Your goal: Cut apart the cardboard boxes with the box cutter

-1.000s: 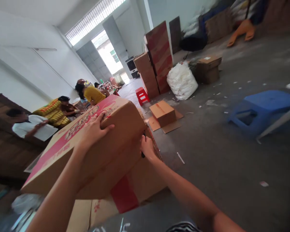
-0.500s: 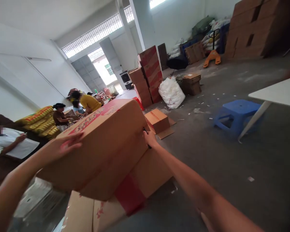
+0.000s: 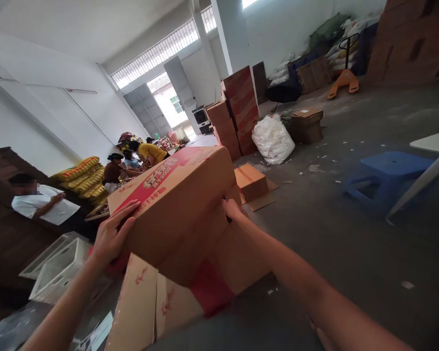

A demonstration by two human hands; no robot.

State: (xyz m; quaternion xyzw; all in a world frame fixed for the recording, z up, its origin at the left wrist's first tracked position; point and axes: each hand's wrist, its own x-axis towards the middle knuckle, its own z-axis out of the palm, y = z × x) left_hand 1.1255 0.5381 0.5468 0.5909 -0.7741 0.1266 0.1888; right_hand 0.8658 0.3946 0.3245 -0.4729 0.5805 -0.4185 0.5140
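Note:
A big brown carton (image 3: 183, 204) with a red printed band on its top tilts in front of me. My left hand (image 3: 114, 233) lies on its near left top edge, thumb and fingers apart. At the carton's right side, my right hand (image 3: 231, 209) has its fingers hooked in the dark handle slot, the fingertips hidden inside. Under and in front of this carton is another carton with open flaps (image 3: 175, 302) and a red patch (image 3: 210, 287).
White crates (image 3: 60, 268) stand at the left near a person in a white shirt (image 3: 47, 202). Other people work behind. To the right are a small carton (image 3: 251, 180), a white sack (image 3: 273, 139), a blue stool (image 3: 395, 165) and a table (image 3: 435, 141).
The view has turned left, so the room appears shifted right. The left part of the carton now sits higher, and more of its printed top shows. My right hand remains at the slot.

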